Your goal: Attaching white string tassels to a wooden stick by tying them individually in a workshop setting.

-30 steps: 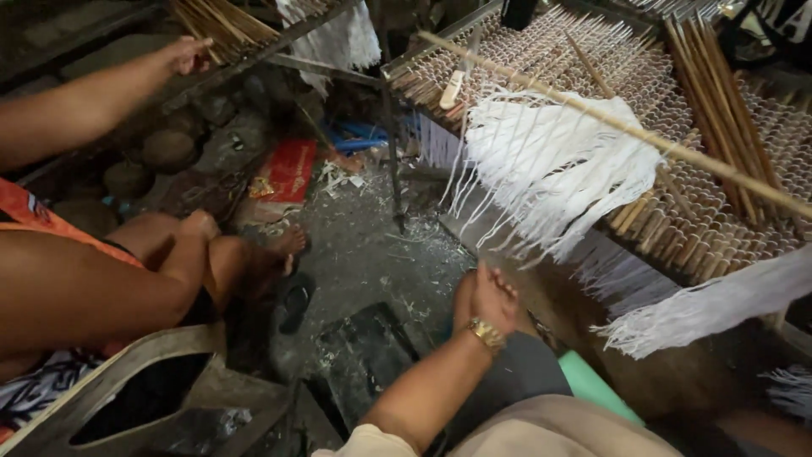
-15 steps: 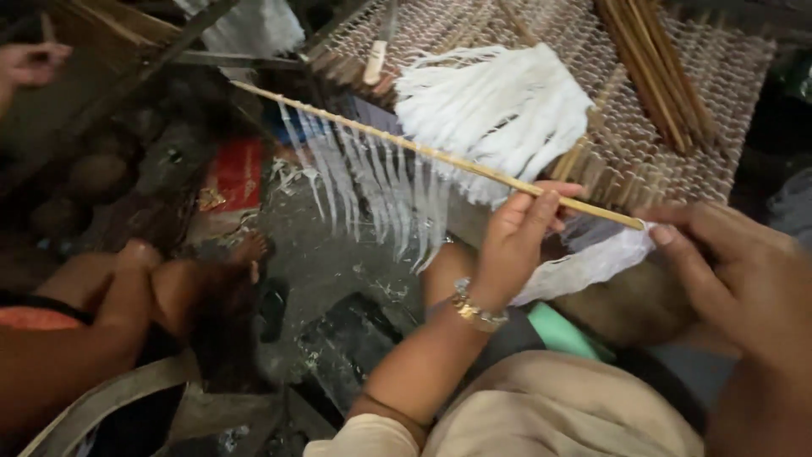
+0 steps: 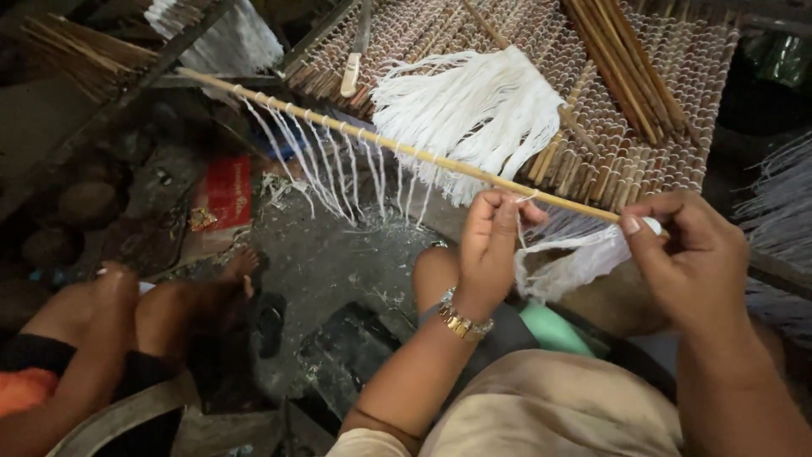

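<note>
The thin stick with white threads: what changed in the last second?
Both hands rose to it: the left hand now pinches a thread at the stick, the right hand grips its near end. The woven mat and fringe bundle stayed put.

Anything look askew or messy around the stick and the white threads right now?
Mostly orderly. The thin stick slants, its near end in the right hand, the left hand pinching a thread. Loose white scraps litter the floor beside a red packet.
</note>
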